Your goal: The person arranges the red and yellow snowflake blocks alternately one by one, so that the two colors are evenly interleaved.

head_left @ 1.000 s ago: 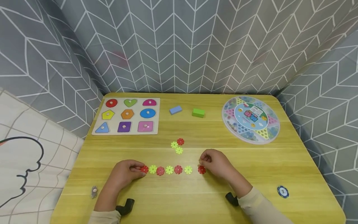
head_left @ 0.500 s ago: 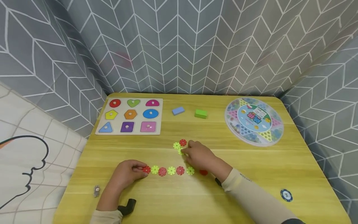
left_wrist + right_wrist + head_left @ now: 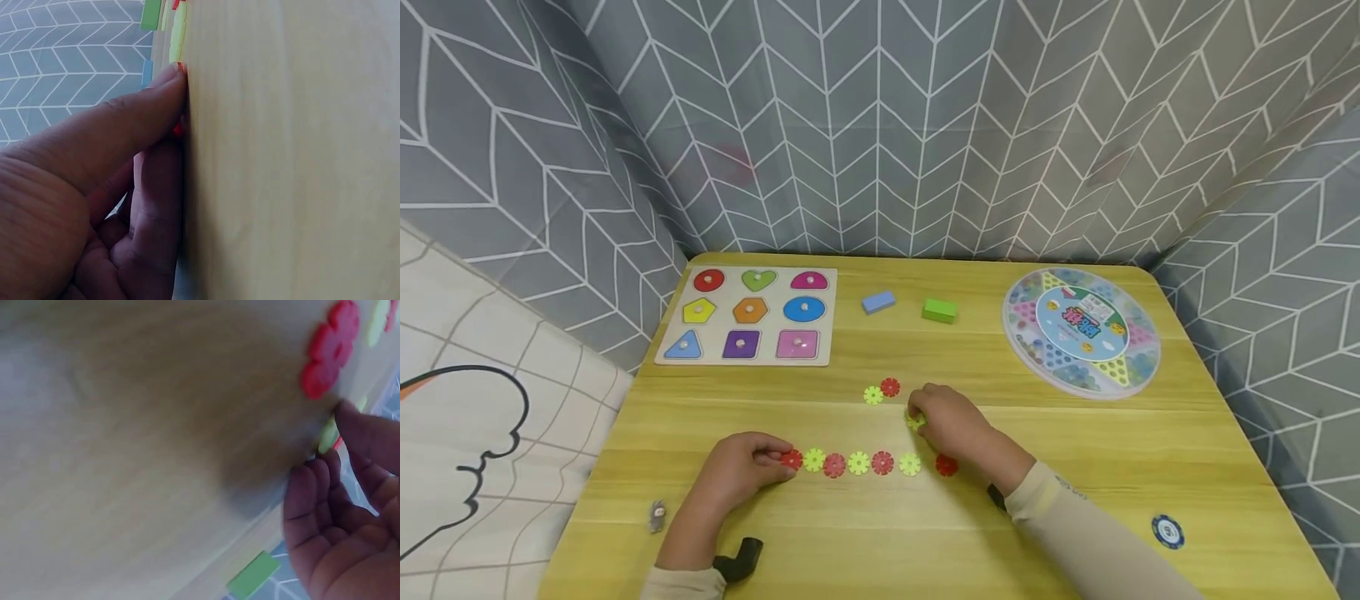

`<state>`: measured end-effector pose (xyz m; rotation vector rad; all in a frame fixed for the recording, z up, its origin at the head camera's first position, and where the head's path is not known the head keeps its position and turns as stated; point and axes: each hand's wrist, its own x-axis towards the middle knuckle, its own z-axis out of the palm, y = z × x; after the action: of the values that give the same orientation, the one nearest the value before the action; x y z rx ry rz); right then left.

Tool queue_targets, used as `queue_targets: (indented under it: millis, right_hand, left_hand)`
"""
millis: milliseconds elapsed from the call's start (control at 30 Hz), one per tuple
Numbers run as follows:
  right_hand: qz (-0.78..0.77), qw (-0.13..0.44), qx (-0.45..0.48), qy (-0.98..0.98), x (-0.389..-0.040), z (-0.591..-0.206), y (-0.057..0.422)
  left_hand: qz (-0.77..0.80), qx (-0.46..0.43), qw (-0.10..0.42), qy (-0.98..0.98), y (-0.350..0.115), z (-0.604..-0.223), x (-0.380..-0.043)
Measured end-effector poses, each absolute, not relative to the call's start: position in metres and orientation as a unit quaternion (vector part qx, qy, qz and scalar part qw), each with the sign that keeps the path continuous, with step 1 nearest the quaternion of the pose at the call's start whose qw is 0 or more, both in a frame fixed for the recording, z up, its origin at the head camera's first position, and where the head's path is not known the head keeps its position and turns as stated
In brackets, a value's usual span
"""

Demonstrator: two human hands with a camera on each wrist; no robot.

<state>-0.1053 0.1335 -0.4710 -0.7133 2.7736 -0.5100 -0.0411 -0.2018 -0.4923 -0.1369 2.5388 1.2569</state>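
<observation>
Yellow disc (image 3: 915, 422), pinched by the right hand (image 3: 953, 423), has left the far pair (image 3: 890, 387), while the left hand (image 3: 741, 465) still pinches the row's end red disc (image 3: 792, 459).

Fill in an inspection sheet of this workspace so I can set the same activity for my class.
Surface: wood-grain table.
Job's things: row of discs, six alternating red and yellow, then a wider gap and an end red disc; spare yellow disc and spare red disc behind.
Clutter: shape puzzle, blue block, green block, round game board, chip, small grey figure.
Hands: left hand pinches the row's leftmost red disc; right hand holds a yellow disc behind the gap.
Cables: nothing seen.
Surroundings: grey patterned curtain; white gridded cloth at left.
</observation>
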Motion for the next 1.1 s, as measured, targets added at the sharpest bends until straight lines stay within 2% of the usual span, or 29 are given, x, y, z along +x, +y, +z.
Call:
queue_targets:
  millis: [267,533,733,1100]
  right_hand:
    - [-0.303,0.117,-0.167,0.931,-0.105,-0.472,0.178]
    - [-0.449,0.172,-0.046,0.875,-0.068,-0.465,0.236]
    - [-0.388,0.166,-0.068,0.904,-0.046,-0.471,0.238]
    - [-0.317,0.129,-0.100,0.934,-0.044,-0.470,0.223]
  left_hand:
    - [0.443,-0.040,0.152,0.882,-0.200,-0.493,-0.042]
    - [0.437,-0.040,0.149,0.886,-0.200,-0.493,-0.041]
    - [0.433,-0.040,0.149,0.888,-0.204,-0.493,-0.040]
    - [0.440,-0.043,0.150,0.884,-0.202,-0.495,-0.042]
